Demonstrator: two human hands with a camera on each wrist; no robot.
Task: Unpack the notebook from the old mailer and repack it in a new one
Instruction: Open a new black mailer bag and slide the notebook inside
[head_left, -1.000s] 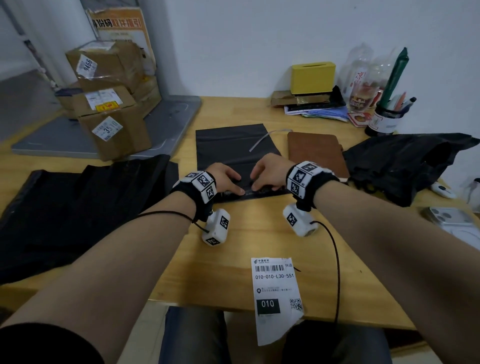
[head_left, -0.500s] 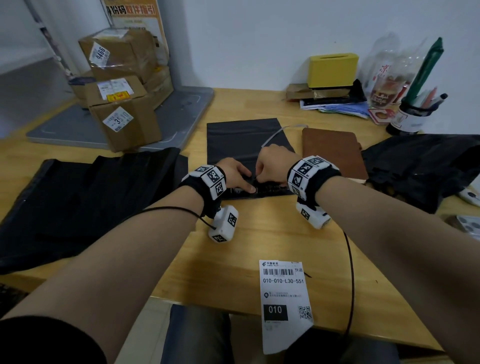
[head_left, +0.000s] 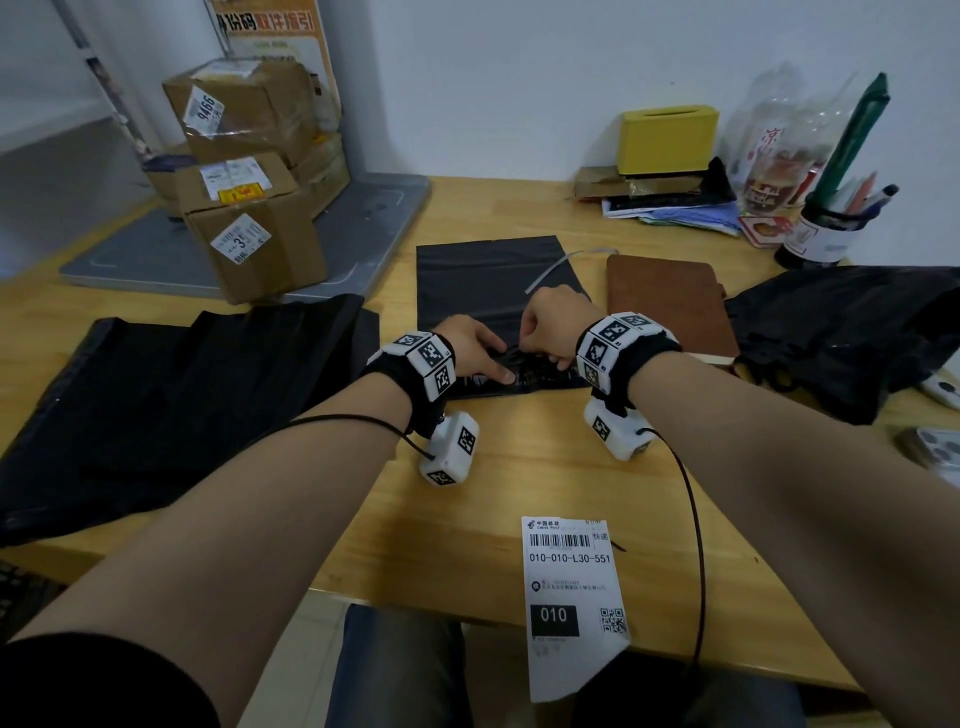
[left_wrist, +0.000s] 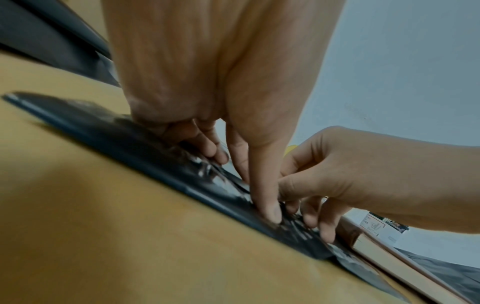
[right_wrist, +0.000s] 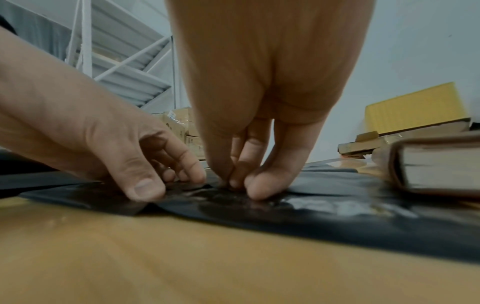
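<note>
— Both hands are down on the near edge of the flat black mailer (head_left: 483, 280) in the middle of the desk (head_left: 519, 493). See the right hand (head_left: 550, 325)? Its grip is clenched on the plastic: thumb and fingertips (right_wrist: 257, 189) bunched together, pinching a bit of the mailer's flap.

— And the left hand (head_left: 470, 348)?

— Lying flatter. Its fingers are mostly straight, with the thumb (right_wrist: 145, 189) and fingertips pressing the same edge down against the desk. So a released grip, holding the sheet in place, not wrapped around anything. The two hands are touching each other there.

— Where's the notebook?

— Just to the right of that mailer, the brown notebook (head_left: 670, 306) lies closed and flat on the desk, outside any bag. From the right wrist you can see its page edges, right beside the hand.

— What's the crumpled black thing further right?

— Another black mailer (head_left: 841, 332), rumpled, just beyond the notebook. A pile of black bags (head_left: 171, 395) is spread over the left side of the desk too.

— And that paper at the front?

— A shipping label (head_left: 571, 597), hanging partly over the desk's near edge. Cardboard boxes (head_left: 249, 176) are stacked at the back left, and a yellow box (head_left: 670, 140) and a pen cup (head_left: 826, 234) stand at the back right.
</note>
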